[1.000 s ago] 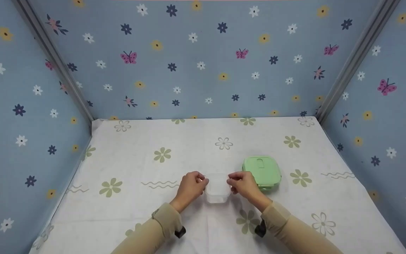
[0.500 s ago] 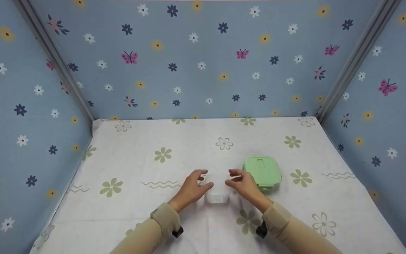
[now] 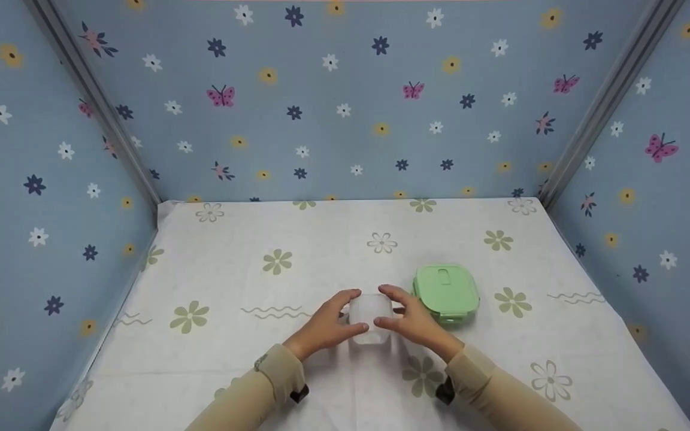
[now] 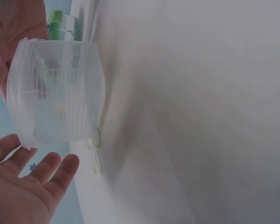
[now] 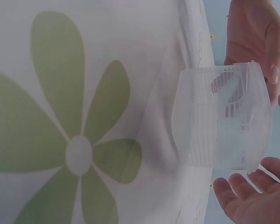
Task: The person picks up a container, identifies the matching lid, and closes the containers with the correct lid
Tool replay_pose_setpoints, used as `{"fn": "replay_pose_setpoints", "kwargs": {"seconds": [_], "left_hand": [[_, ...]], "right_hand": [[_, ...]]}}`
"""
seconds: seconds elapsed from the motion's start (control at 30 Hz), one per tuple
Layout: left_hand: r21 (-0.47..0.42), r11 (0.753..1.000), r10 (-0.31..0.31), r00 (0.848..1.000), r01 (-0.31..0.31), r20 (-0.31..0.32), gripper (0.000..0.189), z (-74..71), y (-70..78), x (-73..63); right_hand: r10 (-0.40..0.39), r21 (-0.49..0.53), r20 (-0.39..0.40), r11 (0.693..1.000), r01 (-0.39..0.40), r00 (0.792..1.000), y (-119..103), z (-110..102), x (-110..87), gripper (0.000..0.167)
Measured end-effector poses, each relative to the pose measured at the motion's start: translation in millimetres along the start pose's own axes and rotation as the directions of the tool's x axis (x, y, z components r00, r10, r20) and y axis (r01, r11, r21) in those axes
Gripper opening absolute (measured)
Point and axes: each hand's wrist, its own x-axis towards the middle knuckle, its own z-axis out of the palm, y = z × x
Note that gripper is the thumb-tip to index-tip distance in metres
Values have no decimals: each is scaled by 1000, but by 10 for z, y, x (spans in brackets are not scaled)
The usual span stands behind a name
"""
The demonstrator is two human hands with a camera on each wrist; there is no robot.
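Note:
A small clear plastic food container (image 3: 371,335) stands upright on the cloth with its whitish translucent lid (image 3: 371,306) on top. On its left side is my left hand (image 3: 328,323), fingers loosely bent and thumb held over the lid's edge. My right hand (image 3: 412,318) mirrors it on the other side. In the left wrist view, the left hand's fingers (image 4: 60,175) spread beside the lid corner of the container (image 4: 67,91). The right wrist view has the right hand's fingers (image 5: 240,186) likewise spread by the container (image 5: 214,119). Whether any fingertip touches the lid is hard to tell.
A green lidded box (image 3: 447,291) sits just right of the right hand, close to its knuckles. White flower-printed cloth (image 3: 213,263) covers the table. Blue patterned walls (image 3: 345,90) rise at the back and both sides.
Both hands pinched at the lid's sides a second ago. Since then the fingers have spread and the thumbs have come nearer to me over the lid. The container and green box stay put.

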Motion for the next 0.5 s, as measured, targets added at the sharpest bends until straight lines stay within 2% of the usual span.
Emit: {"fn": "replay_pose_setpoints", "kwargs": {"seconds": [0.27,0.5], "left_hand": [[-2,1000,13,1000,-13,10,83,1,-5,8],[4,1000,5,999,-5,36,86,0,2,16]], "right_hand": [[15,-41,72,999,-12,997,1,-16,-9,85],[35,-70,94,997,-28,995,5,-22,-14,87]]}}
